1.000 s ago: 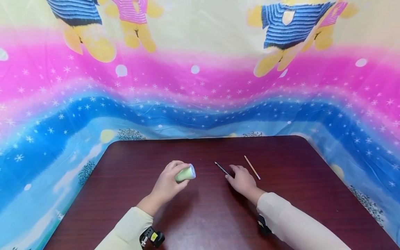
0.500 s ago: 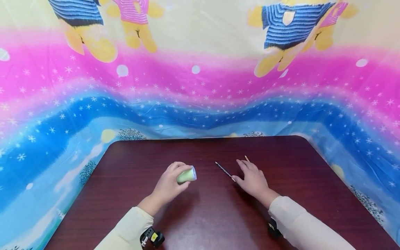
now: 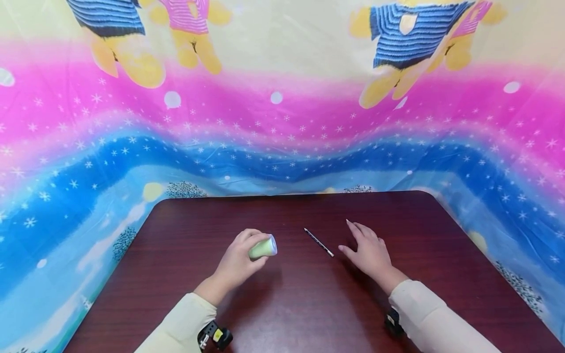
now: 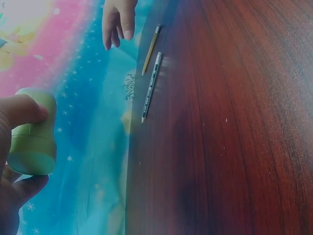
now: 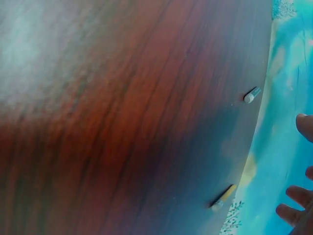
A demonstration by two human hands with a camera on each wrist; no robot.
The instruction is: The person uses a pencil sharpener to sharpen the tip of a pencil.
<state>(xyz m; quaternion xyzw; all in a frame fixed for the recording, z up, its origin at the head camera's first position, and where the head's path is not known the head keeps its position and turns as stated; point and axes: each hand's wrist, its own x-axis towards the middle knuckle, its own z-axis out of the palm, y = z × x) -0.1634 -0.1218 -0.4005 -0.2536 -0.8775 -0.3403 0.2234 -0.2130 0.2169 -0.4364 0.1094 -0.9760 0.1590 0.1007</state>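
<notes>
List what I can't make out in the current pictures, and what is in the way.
Yellow pencil: all or nearly all hidden by the right hand in the head view.
Green object: partly covered by the left hand in the head view.
Black-and-white pencil: markings too small and blurred to read, left wrist view.
Right hand: cut off by the right edge, right wrist view.

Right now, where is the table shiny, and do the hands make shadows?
Head view: soft glare on the tabletop at the bottom middle, dark shadows below the left hand and right hand; right wrist view: whitish glare at the upper left; left wrist view: speckled shine towards the upper right.
</notes>
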